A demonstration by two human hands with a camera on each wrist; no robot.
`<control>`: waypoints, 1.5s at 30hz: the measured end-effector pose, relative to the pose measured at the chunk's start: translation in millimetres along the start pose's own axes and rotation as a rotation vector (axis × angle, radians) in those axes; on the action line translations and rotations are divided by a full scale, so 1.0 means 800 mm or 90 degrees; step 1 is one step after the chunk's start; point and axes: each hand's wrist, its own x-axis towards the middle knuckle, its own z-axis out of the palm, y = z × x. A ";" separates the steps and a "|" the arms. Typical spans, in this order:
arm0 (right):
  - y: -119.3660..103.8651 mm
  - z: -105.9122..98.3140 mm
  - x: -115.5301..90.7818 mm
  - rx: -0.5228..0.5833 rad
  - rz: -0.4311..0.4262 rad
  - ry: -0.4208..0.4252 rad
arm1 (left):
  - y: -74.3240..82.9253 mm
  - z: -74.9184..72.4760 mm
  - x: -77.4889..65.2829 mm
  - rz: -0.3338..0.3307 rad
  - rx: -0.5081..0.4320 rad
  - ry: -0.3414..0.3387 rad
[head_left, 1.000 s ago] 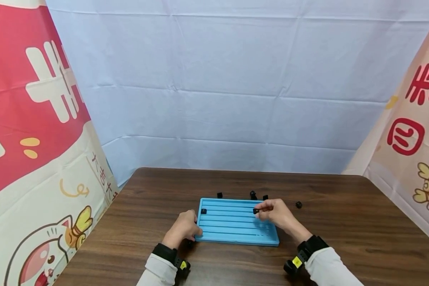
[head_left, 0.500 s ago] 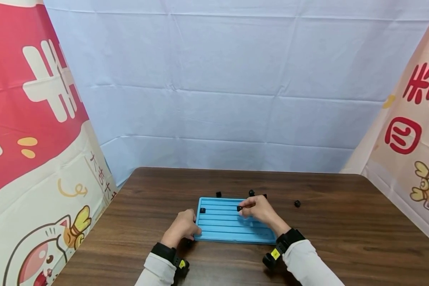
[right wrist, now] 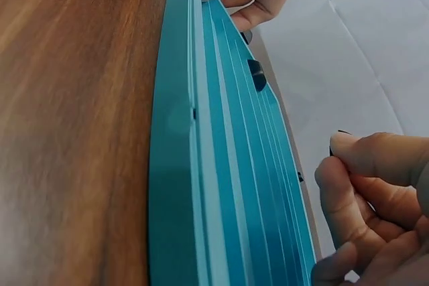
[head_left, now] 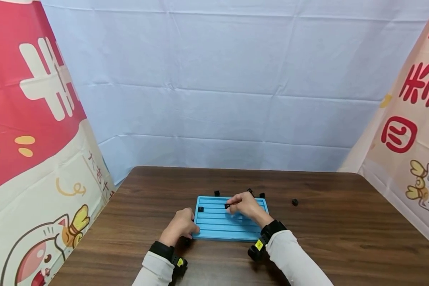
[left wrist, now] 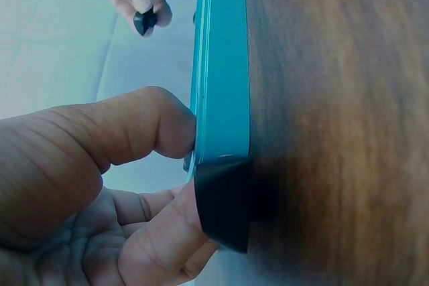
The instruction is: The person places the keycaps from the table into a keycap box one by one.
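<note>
Over the last second, your right hand (head_left: 244, 204) has travelled leftward above the blue tray (head_left: 218, 228), carrying the held block (head_left: 227, 206) along, while your left hand (head_left: 180, 226) has stayed at the tray's left end. Your right thumb and fingertips are pinched together on that small black block, above the tray's far part and clear of the surface. A fingertip hold like this probably suits so small a piece and keeps the rest of your hand out of the grooves.

Your left hand is clamped on the tray: the thumb bears on the rim at the near corner while fingers lie along the outside, presumably to stop it sliding on the table (head_left: 329, 222).

The tray lies flat between your hands, its long axis running sideways from your left hand towards your right wrist, and its grooves point the same way. The held block is too compact and too covered by your fingers for you to read a long axis or facing from it.

To the left of your right hand, another block (head_left: 200, 209) sits inside the tray near its left end. Beyond your right hand, three loose blocks (head_left: 217, 193) stand behind the tray, and a lone block (head_left: 294, 202) lies off to its right. Close by your left hand, a tapered block (left wrist: 224, 202) rests at the tray's near corner; whether your finger touches it, I cannot tell.
</note>
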 end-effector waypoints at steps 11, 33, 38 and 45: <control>-0.010 0.031 0.011 -0.068 -0.003 -0.001 | -0.004 0.000 0.000 -0.007 -0.008 -0.007; -0.022 0.063 0.036 -0.169 -0.008 -0.002 | -0.001 -0.005 -0.001 -0.002 -0.003 -0.012; -0.025 0.074 0.042 -0.224 -0.017 0.004 | -0.003 -0.007 -0.002 -0.002 0.004 -0.007; -0.030 0.081 0.045 -0.279 -0.010 0.005 | -0.005 -0.006 -0.001 0.000 -0.007 -0.009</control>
